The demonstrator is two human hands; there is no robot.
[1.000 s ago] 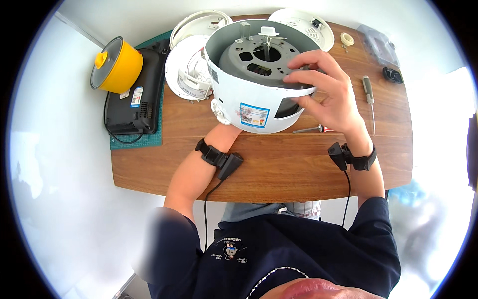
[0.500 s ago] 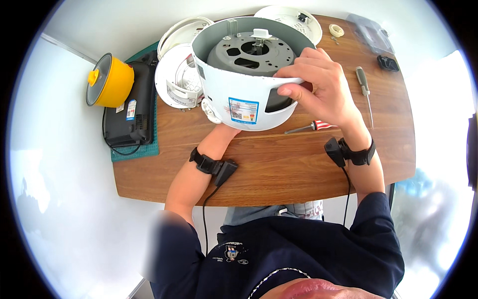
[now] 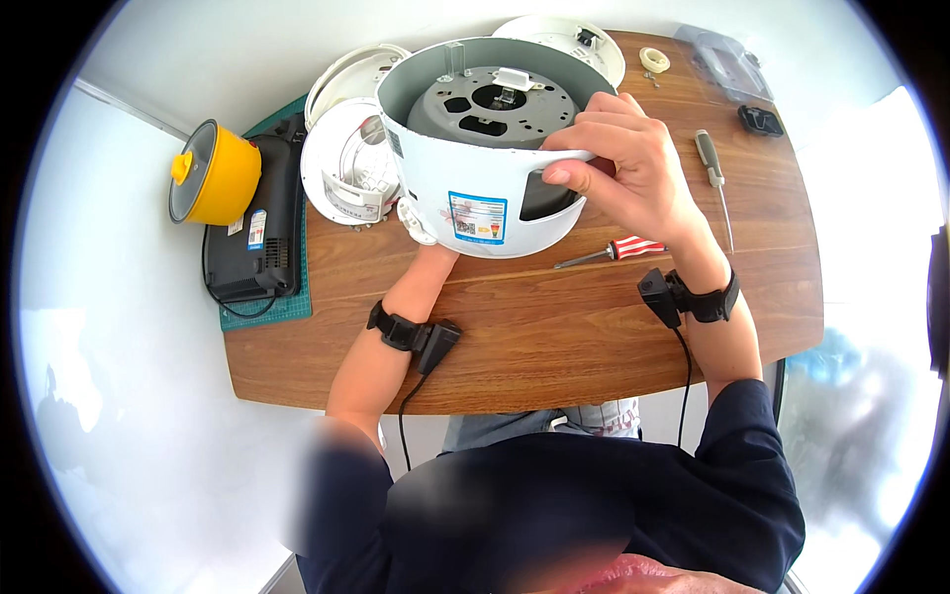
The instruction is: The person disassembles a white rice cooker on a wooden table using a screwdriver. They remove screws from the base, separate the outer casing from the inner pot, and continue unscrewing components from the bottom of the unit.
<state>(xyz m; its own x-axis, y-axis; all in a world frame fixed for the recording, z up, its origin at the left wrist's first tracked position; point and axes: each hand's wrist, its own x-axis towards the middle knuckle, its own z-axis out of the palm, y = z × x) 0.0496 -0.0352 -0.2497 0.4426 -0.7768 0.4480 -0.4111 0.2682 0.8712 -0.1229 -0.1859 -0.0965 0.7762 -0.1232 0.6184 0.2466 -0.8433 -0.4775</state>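
Note:
A white rice cooker housing [image 3: 426,163] is tilted so its open top shows. Down inside lies a grey metal inner shell [image 3: 529,109] with cut-out holes, and a small white part [image 3: 512,78] stands at its centre. My right hand [image 3: 633,163] grips the right side of the rim, thumb outside above a dark rectangular opening and fingers over the edge. My left hand [image 3: 438,259] reaches under the housing, its fingers hidden behind it. A blue-bordered label is on the front wall.
Behind the housing lie a round white lid part [image 3: 346,168] and a white shallow base [image 3: 579,45]. Right of it are a red-striped screwdriver [image 3: 633,247], a grey-handled screwdriver [image 3: 709,158] and a black part [image 3: 760,121]. A yellow pot [image 3: 230,170] sits on a black appliance [image 3: 272,228] at left.
The housing and both hands have shifted slightly left in the picture, along with the whole scene. The right hand's grip on the rim stays the same.

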